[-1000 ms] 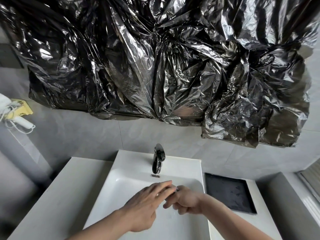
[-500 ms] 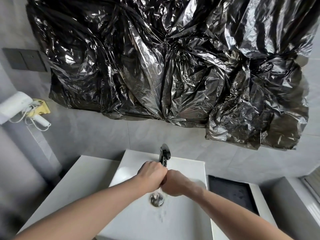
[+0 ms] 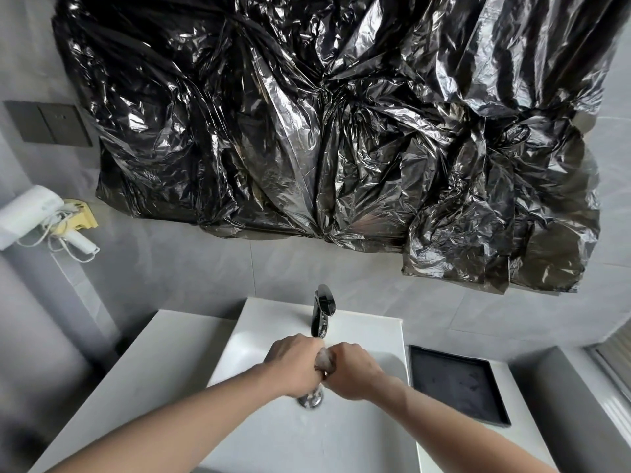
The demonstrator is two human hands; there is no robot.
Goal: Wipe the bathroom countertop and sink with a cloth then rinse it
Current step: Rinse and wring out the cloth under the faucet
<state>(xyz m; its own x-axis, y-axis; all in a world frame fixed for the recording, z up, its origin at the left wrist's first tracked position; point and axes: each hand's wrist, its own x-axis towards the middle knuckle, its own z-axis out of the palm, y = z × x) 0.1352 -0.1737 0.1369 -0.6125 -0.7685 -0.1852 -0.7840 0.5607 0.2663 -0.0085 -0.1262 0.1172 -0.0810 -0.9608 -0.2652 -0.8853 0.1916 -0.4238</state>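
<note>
Over the white sink [image 3: 269, 435], my left hand [image 3: 296, 365] and my right hand [image 3: 353, 370] are closed side by side around a small wet pale cloth [image 3: 323, 359], which shows as a wad between them. They sit just under the spout of the black faucet [image 3: 321, 314]. The chrome drain [image 3: 310, 399] is partly visible below my hands. The white countertop [image 3: 112, 380] runs to the left of the basin.
A black tray [image 3: 457, 387] lies on the counter right of the sink. Crumpled black plastic sheeting [image 3: 324, 131] covers the wall above. A white hair dryer with its cord [image 3: 73, 238] hangs on the left wall, below a dark switch plate [image 3: 47, 124].
My hands moved from the near basin up under the faucet and closed into fists around the cloth. The camera tilted so more of the left wall shows.
</note>
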